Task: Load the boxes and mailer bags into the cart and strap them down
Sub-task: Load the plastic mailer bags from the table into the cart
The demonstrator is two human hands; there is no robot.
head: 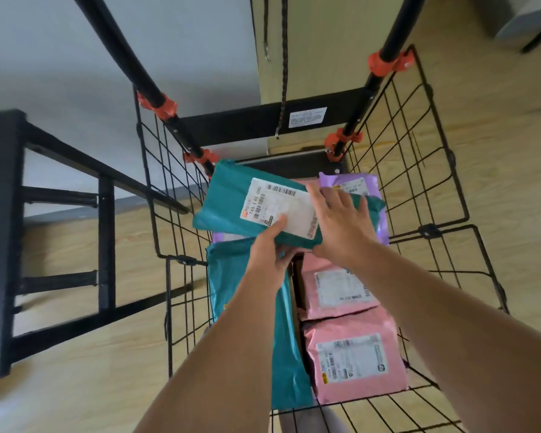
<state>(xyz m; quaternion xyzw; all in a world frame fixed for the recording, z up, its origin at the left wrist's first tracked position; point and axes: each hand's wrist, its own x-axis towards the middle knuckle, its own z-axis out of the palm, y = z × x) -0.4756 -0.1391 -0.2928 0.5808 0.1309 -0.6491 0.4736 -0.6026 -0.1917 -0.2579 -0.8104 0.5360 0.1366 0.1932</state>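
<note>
Person's got a teal mailer bag (231,207) held over the far end of the cart (449,157), label side up. The left hand (267,245) pinches the near edge, thumb on top of the label and fingers under it. The right hand (341,220) lies flat on the bag's right end w/ fingers spread, so it's steering, not gripping. Prob held low and level like that so it goes down flat on the pile instead of flopping.

The cart's already pretty full. There's a second teal mailer (288,370) down the left side, two pink mailers (356,357) on the right, and a purple mailer (353,182) at the back under the held one. A brown edge (295,285) between the teal and pink ones looks like a box, can't say for sure. Flat bags on top makes sense imo, since straps can press on them.

The label (281,204) is white w/ barcodes and big digits, looks like "746 C40 040", and the rest is too blurry. The pink ones' labels and the sticker (307,117) on the cart's back plate are unreadable at this res.

A strap w/ a hook (284,73) hangs loose from up by the handle, not yet used, so strapping comes later. Orange clamps (384,62) hold the wire walls to the posts. Black stand (0,214) off to the left.
</note>
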